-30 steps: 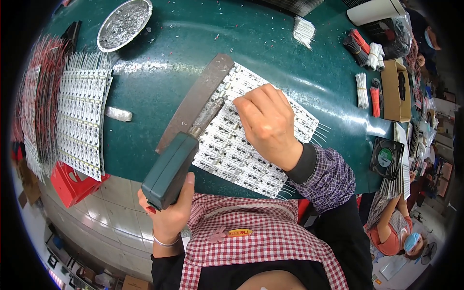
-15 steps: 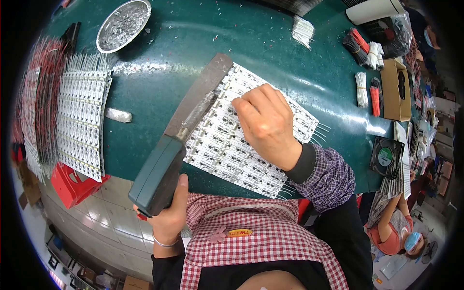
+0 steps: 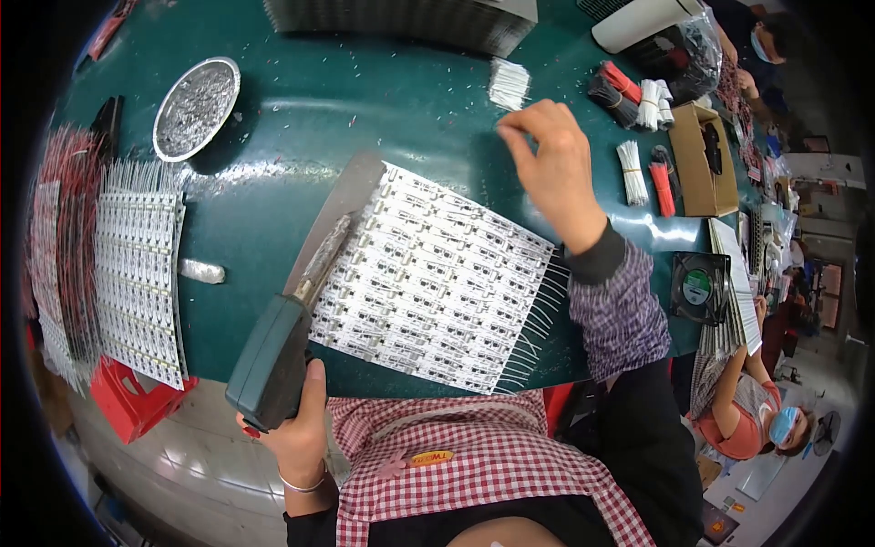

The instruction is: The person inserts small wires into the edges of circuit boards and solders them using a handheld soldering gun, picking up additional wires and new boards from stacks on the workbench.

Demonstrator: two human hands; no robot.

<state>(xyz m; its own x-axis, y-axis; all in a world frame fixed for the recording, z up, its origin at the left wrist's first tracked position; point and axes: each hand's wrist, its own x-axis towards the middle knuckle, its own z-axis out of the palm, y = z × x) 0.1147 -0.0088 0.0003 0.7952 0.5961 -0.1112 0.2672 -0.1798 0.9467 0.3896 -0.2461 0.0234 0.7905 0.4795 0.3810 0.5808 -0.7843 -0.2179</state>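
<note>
Green soldering gun (image 3: 264, 365) fills L hand (image 3: 296, 442) — R hand (image 3: 556, 169) half-curled nr wires (image 3: 509, 85).

A broad open stretch of desk (image 3: 401, 118) lies at upper centre, running from the bowl (image 3: 237, 87) at upper left to the short white wires (image 3: 509, 85), with only small scraps strewn on it. The grey stack (image 3: 401, 23) blocks the top edge. At centre left, a bare lane separates the silver lump (image 3: 201, 271) from the brown bar (image 3: 342, 196); lower down, the green tool (image 3: 273, 360) in the left hand (image 3: 296, 428) narrows it. Right of centre, the right hand (image 3: 556, 169) and its sleeve (image 3: 620, 310) interrupt the gap between the white panel (image 3: 428, 283) with its protruding wires and the fan (image 3: 700, 287).
</note>
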